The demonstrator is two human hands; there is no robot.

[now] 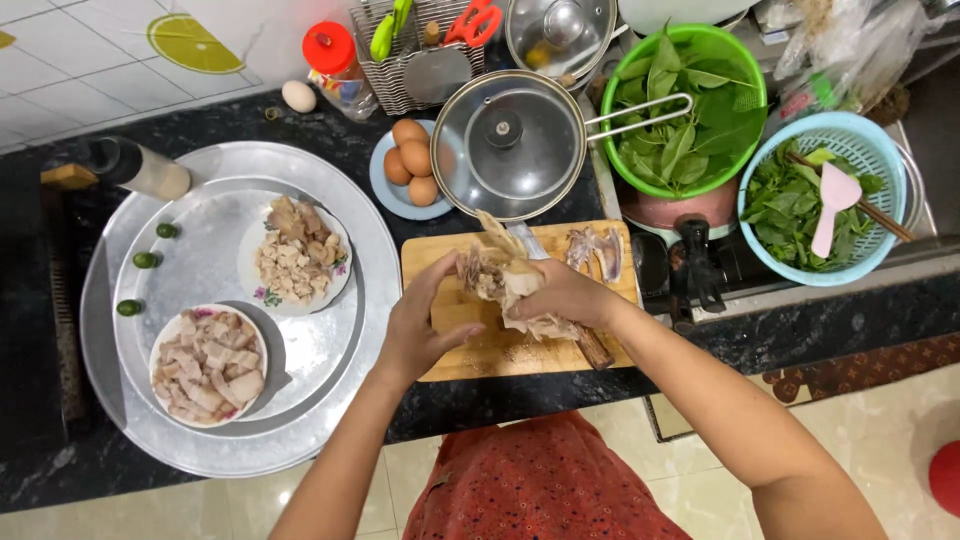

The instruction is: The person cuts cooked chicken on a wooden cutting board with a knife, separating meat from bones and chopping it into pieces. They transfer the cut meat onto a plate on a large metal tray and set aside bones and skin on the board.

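Both hands met over the wooden cutting board (470, 350): the left hand (420, 325) cupped, fingers curled and pinching the cooked chicken carcass (505, 280), the right hand (560, 295) clamped on its far side. Stripping meat cleanly seemingly called for a steady right grip while left fingertips tugged small shreds. Pulled bones (595, 250) lay just beyond the right fingers.

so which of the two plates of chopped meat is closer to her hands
The flower-rimmed plate at the upper right of the round metal tray; the other plate sits lower left, farther from the hands.
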